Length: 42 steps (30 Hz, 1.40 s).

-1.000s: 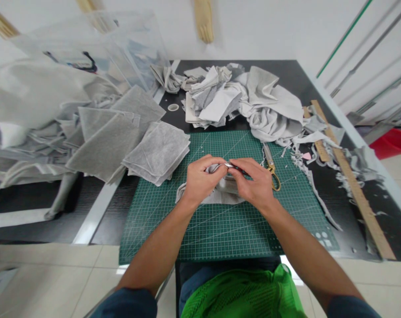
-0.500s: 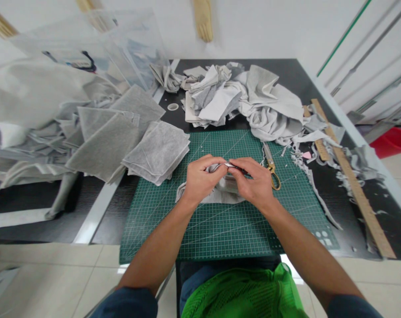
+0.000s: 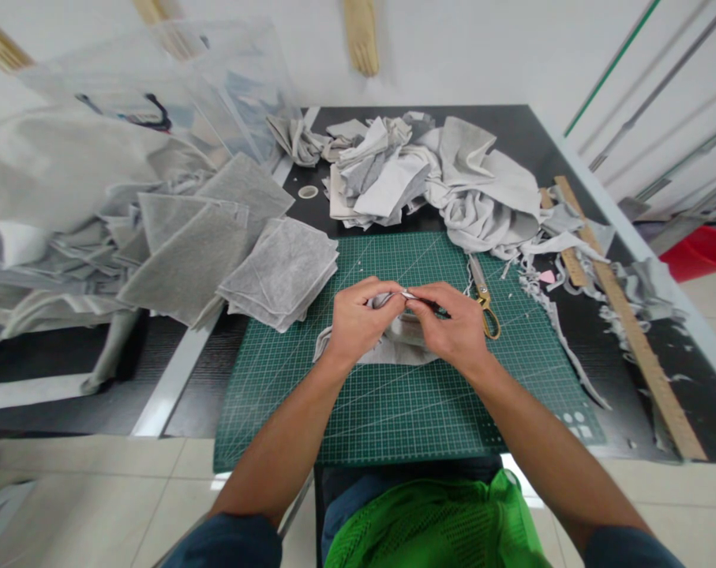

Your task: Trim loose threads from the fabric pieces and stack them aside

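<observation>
Cloth (image 3: 408, 353), well inside the mat (image 3: 405, 418) edges, seems soft, light: best held by the fold left hand (image 3: 356, 322) pinches; right hand (image 3: 461, 325) grips a tool (image 3: 408, 295).

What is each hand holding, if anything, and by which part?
Left hand: grey fabric, pinched at a raised edge. Right hand: apparently a slim silver-tipped tool, held near the tip; type unclear.

Matt cloth piece (image 3: 410, 353), smooth matt cutting mat (image 3: 393, 418), metal-bladed scissors (image 3: 479, 278), matt wooden ruler (image 3: 631, 331), clear plastic box (image 3: 245, 95)
</observation>
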### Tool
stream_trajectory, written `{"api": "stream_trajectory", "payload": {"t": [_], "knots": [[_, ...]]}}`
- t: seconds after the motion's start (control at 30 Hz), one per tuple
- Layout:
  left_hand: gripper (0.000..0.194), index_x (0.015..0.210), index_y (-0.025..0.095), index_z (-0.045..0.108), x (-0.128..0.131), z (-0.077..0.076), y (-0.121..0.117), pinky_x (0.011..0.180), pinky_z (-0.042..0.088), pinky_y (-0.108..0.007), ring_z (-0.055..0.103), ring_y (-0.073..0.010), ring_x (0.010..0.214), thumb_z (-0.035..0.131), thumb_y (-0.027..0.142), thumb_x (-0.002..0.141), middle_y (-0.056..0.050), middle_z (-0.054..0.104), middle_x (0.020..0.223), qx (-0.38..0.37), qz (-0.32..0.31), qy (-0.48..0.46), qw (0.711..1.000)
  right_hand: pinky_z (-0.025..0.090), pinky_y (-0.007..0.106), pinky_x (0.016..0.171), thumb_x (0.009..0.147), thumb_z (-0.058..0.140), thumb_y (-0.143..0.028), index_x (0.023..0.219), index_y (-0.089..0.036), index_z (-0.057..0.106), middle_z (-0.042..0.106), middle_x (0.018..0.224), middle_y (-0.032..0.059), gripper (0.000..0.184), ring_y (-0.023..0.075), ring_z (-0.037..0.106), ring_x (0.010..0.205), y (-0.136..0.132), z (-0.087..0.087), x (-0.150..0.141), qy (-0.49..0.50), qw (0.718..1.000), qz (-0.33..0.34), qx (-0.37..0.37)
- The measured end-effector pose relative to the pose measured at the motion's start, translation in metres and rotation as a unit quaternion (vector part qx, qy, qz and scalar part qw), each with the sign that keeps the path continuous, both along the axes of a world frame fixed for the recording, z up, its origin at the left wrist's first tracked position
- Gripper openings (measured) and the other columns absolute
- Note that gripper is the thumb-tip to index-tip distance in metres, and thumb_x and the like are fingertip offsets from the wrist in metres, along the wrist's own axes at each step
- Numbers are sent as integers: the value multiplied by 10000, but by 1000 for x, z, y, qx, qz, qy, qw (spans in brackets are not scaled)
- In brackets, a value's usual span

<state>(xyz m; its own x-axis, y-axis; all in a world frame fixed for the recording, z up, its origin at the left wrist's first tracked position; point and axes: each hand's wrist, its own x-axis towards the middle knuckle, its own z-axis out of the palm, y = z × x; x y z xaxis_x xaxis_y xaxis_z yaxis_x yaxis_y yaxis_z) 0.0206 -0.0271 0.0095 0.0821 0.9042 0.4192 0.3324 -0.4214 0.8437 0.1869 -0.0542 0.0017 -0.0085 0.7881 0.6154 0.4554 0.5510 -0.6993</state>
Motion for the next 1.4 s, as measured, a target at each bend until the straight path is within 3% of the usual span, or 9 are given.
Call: {"api": "stream_trajectory", "payload": {"t": [0.37, 0.57, 0.7, 0.93, 1.13, 1.3, 1.4], "knots": [[84, 823, 250, 809, 0, 3, -1, 666, 492, -273, 645, -139, 699, 728, 246, 846, 12, 741, 765, -5, 6, 3, 1000, 603, 386, 799, 940, 665, -288, 1045, -253, 745, 777, 983, 53, 136, 212, 718, 879, 1, 0, 3, -7, 1000, -23, -13], [47, 822, 241, 806, 0, 2, 1, 655, 495, -262, 649, -132, 683, 761, 244, 832, 11, 737, 752, 11, -1, 7, 1000, 527, 305, 633, 885, 710, -332, 1178, -241, 679, 671, 873, 9, 309, 154, 606, 696, 2, 1, 10, 58, 996, -7, -63], [86, 822, 239, 806, 2, -1, 0, 639, 488, -241, 637, -117, 664, 738, 188, 829, 23, 719, 722, 36, -15, 26, 999, 423, 265, 544, 871, 736, -356, 1058, -223, 727, 567, 692, -41, 230, 116, 489, 583, 1, 6, 8, 68, 990, 10, -124], [99, 851, 237, 804, 4, -7, 0, 663, 503, -241, 626, -113, 659, 720, 185, 848, 23, 715, 727, 52, -19, 54, 997, 400, 277, 589, 895, 695, -302, 815, -207, 725, 618, 692, -20, 128, 117, 502, 612, 0, 8, 4, 76, 987, -10, -143], [47, 809, 220, 784, 3, 1, 1, 718, 512, -265, 644, -128, 707, 749, 196, 830, 12, 736, 769, 15, -18, 32, 999, 355, 272, 560, 956, 636, -368, 833, -219, 596, 507, 664, -44, 197, 115, 436, 590, 6, -2, 11, 164, 977, -22, -131], [31, 852, 207, 768, 3, 2, 2, 725, 498, -274, 630, -131, 730, 749, 208, 828, -3, 735, 828, -13, -32, 4, 999, 358, 279, 556, 1019, 527, -463, 755, -227, 518, 490, 644, -39, 354, 118, 433, 576, 10, -6, 13, 193, 965, -43, -175], [191, 998, 207, 743, 3, -1, 3, 689, 476, -260, 606, -118, 713, 768, 217, 810, -2, 717, 864, -48, -46, -34, 997, 385, 283, 579, 976, 600, -423, 812, -221, 577, 547, 673, -33, 262, 124, 471, 601, 12, -3, 11, 166, 967, -86, -171]]}}
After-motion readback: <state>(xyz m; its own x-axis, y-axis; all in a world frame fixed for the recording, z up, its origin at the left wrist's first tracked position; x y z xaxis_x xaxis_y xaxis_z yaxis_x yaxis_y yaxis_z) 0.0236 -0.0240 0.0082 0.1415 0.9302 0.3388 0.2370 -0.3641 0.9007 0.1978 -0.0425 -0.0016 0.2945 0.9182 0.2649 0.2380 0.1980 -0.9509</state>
